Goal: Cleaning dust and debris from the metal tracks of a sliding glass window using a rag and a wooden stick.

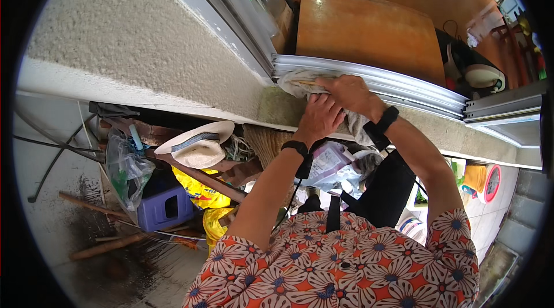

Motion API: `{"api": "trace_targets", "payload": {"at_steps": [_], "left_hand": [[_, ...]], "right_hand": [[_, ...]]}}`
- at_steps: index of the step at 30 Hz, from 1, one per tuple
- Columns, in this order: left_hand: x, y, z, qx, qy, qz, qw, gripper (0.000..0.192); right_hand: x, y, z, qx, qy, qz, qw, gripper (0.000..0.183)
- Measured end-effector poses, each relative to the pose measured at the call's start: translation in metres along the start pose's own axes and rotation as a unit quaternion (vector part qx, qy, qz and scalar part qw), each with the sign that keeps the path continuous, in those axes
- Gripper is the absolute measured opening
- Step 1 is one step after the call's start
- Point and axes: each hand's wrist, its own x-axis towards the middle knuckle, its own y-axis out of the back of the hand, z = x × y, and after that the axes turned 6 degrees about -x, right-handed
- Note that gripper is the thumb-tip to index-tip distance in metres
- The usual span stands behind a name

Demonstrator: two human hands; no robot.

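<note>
A damp-looking grey cloth [291, 84] is bunched at the left end of an aluminium window track [372, 75]. My right hand [352, 95] grips a thin, light-brown stick [306, 82], whose end presses into the cloth. Just below it, my left hand [321, 118] has its fingers curled over the cloth, close against my right hand. A loose tail of the cloth hangs down past the sill [281, 107] beneath my right wrist. Both wrists wear black bands. My fingertips are partly hidden in the folds.
Inside the window stands a wooden tabletop [365, 35]. A window frame upright [236, 11] and rough wall [125, 27] bound the left. Below the sill are a straw hat [203, 145], purple plastic stool [164, 208], yellow bags [203, 187] and a clouded plastic jug [326, 161].
</note>
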Motion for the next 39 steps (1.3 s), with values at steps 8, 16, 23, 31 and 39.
{"api": "trace_targets", "payload": {"at_steps": [8, 16, 23, 31, 39], "left_hand": [[0.004, -0.001, 0.001, 0.002, -0.017, 0.014, 1.0, 0.019], [0.002, 0.004, 0.0, -0.001, -0.024, 0.015, 1.0, 0.017], [0.006, -0.001, 0.003, -0.001, -0.019, 0.016, 1.0, 0.019], [0.0, -0.006, -0.002, 0.012, -0.039, 0.021, 0.999, 0.017], [0.004, 0.001, 0.003, 0.019, -0.034, 0.01, 0.999, 0.012]], "right_hand": [[-0.001, -0.002, 0.008, -0.001, 0.042, 0.054, 0.998, 0.028], [-0.043, 0.03, 0.025, -0.159, -0.021, -0.041, 0.986, 0.048], [0.004, 0.011, 0.002, -0.13, 0.025, 0.027, 0.991, 0.047], [-0.001, -0.003, 0.0, 0.113, 0.054, 0.057, 0.991, 0.042], [-0.074, -0.017, 0.047, 0.169, -0.103, 0.124, 0.972, 0.032]]}}
